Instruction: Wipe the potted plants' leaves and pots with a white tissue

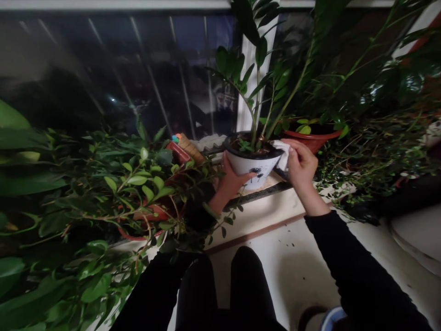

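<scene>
Two hands on the white pot [254, 169] at the window ledge [262, 209]: left hand [231, 178] cups its side, right hand [301, 165] is closed around a white cloth [282, 153], pressing it against the rim.

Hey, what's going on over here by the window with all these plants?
A person in black sleeves is crouched by a dark window among potted plants. The left hand steadies a white pot with a dark print, which holds a tall glossy-leaved plant. The right hand presses a white cloth against the pot's rim. A red pot stands just behind, and a leafy shrub fills the left side.
</scene>
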{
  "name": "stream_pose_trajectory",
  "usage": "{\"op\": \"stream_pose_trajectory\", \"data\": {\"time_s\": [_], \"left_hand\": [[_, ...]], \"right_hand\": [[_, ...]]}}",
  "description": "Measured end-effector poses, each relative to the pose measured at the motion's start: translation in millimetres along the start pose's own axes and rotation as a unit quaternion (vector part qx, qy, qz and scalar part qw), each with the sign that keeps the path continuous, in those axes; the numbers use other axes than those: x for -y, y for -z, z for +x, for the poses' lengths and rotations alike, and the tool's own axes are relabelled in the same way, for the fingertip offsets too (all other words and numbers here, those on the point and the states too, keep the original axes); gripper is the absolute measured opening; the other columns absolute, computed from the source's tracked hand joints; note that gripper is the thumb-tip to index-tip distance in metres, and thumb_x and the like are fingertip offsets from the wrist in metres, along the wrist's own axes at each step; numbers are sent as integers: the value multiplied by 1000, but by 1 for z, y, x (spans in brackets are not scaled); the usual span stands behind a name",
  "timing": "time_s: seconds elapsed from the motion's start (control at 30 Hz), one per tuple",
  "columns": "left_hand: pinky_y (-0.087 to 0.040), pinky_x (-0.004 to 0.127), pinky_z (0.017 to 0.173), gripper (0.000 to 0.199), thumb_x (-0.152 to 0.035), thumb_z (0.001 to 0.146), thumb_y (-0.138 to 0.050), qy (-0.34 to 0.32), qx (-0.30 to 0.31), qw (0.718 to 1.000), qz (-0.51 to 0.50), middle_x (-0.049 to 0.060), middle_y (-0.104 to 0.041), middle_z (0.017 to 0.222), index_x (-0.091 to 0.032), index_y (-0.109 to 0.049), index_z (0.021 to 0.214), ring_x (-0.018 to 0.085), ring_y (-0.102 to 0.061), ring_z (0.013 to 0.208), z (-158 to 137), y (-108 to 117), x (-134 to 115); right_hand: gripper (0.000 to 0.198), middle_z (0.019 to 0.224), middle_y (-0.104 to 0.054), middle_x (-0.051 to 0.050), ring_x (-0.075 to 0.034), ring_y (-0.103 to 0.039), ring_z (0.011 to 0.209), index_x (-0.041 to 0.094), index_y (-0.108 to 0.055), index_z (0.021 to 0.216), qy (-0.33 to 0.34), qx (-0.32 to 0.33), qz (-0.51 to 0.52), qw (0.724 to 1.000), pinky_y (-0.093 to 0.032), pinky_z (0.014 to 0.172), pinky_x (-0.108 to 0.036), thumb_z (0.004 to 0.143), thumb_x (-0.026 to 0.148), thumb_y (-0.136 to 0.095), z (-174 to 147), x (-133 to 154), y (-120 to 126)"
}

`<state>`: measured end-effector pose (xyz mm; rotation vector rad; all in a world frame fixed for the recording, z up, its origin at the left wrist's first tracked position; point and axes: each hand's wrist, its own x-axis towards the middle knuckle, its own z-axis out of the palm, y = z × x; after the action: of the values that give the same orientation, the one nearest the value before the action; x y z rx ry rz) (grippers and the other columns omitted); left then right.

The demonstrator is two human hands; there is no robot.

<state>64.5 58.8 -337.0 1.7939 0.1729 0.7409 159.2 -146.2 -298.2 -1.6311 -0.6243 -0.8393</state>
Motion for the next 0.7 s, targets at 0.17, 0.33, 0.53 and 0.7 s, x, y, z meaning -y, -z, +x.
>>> {"op": "stream_pose_trajectory", "data": {"time_s": [0.17, 0.33, 0.53, 0.7], "left_hand": [[-32, 53, 145, 139, -38, 61, -110, 26, 9, 1000, -2, 22, -32, 187, -26, -32, 175, 41, -34, 175, -1, 3, -5], [-29, 51, 146, 146, -33, 60, -109, 41, 15, 998, -48, 23, -25, 189, -25, -23, 178, 39, -30, 177, -3, 1, -8], [-30, 55, 145, 151, -37, 59, -109, 41, 28, 996, -74, 19, -28, 189, -29, -18, 179, 42, -29, 177, -2, -1, -8], [-33, 56, 144, 162, -44, 55, -111, 52, 53, 996, -53, 30, -30, 185, -12, -13, 181, 47, -34, 174, 1, 0, -2]], "right_hand": [[31, 120, -89, -6, -26, -82, 118, 26, -88, 108, -54, 80, 32, 995, -62, 117, -48, 95, 24, -60, 48, -39, -13], [37, 126, -88, -5, -25, -82, 125, 26, -89, 113, -12, 80, -6, 997, -61, 121, -48, 94, 18, -58, 37, -21, -5], [31, 123, -89, -8, -27, -83, 112, 25, -88, 119, 180, 78, -103, 975, -65, 100, -49, 105, 23, -61, -12, 41, 22], [29, 128, -87, -9, -28, -78, 103, 27, -84, 130, 267, 182, -177, 930, -64, 90, -47, 109, 27, -64, -8, 80, 15]]}}
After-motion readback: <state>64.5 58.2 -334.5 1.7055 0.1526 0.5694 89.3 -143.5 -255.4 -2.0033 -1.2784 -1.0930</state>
